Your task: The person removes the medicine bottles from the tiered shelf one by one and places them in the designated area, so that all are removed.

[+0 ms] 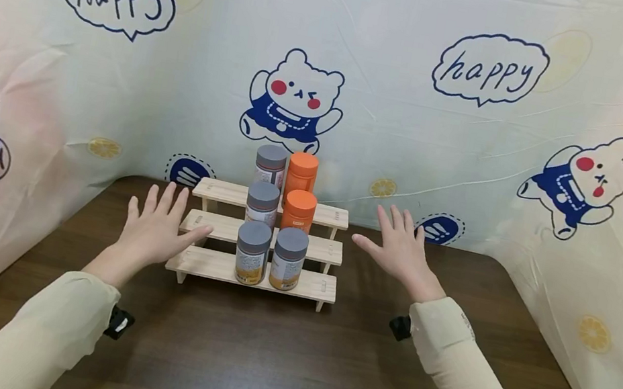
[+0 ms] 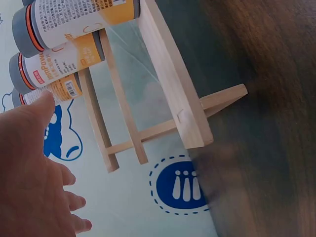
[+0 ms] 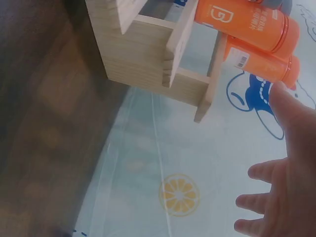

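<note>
A three-step wooden rack (image 1: pixel 203 262) stands toward the back of the table, with two jars on each step. The left column has grey lids: a front jar (image 1: pixel 252 253), a middle jar (image 1: pixel 262 202) and a rear jar (image 1: pixel 270 164). In the right column, a grey-lidded jar (image 1: pixel 289 259) is in front, with orange jars (image 1: pixel 299 210) on the middle and top steps. My left hand (image 1: pixel 155 226) spreads its fingers at the rack's left end, the thumb overlapping it in the head view. Off the rack's right end, my right hand (image 1: pixel 401 248) is spread and holds nothing.
The dark wooden table (image 1: pixel 260 363) extends in front of the rack. A printed cloth (image 1: pixel 376 96) with bears and lemon slices hangs behind and along both sides. Black wrist straps show below each sleeve, one strap (image 1: pixel 120 323) on the left.
</note>
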A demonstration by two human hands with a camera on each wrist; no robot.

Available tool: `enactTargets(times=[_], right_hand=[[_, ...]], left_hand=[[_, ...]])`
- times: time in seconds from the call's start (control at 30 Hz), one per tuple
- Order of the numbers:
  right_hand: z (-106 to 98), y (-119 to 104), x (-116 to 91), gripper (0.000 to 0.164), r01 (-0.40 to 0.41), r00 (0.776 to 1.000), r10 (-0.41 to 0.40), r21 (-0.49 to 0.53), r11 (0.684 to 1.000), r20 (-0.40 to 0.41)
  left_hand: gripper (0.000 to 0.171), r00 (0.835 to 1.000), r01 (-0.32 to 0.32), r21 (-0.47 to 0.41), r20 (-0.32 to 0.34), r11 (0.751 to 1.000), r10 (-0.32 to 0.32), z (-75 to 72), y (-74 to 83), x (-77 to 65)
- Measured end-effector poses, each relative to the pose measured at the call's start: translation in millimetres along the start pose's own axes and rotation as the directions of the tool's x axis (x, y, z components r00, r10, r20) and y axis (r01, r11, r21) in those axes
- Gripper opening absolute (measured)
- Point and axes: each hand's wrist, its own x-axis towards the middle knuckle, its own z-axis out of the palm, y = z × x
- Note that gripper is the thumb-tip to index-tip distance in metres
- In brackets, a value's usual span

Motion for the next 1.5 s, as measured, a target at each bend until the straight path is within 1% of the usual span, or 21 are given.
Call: enactTargets(times=[0.17,0.3,0.57,0.77,0.93,1.13,1.3,1.5], right_hand=[[-6,-4,6,0.088,0.023,1.0,-0.023,0.003,1.0,-0.016],[-12,-9,10,0.087,0.056,0.997,-0.055,0.009,0.998,-0.053],[-26,-25,21,0.081,0.138,0.985,-0.132,0.048,0.989,-0.114],[-31,-38,31,0.077,0.196,0.972,-0.179,0.102,0.975,-0.151],[-33,-50,39,0.072,0.225,0.966,-0.196,0.176,0.958,-0.166],[-33,-63,49,0.066,0.261,0.959,-0.215,0.279,0.924,-0.187],[-29,-70,58,0.063,0.303,0.945,-0.241,0.318,0.899,-0.22],[-25,-79,66,0.06,0.313,0.942,-0.235,0.374,0.873,-0.241]], left_hand=[[0.101,1.0,-0.011,-0.007,-0.012,1.0,0.011,2.4,-3.3,-1.2],[0.1,0.999,-0.026,-0.015,-0.027,1.0,0.026,3.0,-5.1,-3.1],[0.098,0.997,-0.054,-0.045,-0.063,0.998,0.051,7.0,-14.1,-6.2],[0.097,0.993,-0.095,-0.076,-0.081,0.993,0.089,14.4,-22.8,-8.1],[0.093,0.987,-0.139,-0.117,-0.1,0.983,0.128,22.1,-28.3,-9.9],[0.086,0.982,-0.169,-0.168,-0.111,0.971,0.151,31.8,-34.3,-14.9],[0.084,0.982,-0.166,-0.21,-0.123,0.963,0.143,41.5,-41.4,-18.5],[0.085,0.988,-0.138,-0.251,-0.098,0.958,0.117,52.2,-47.6,-21.5]])
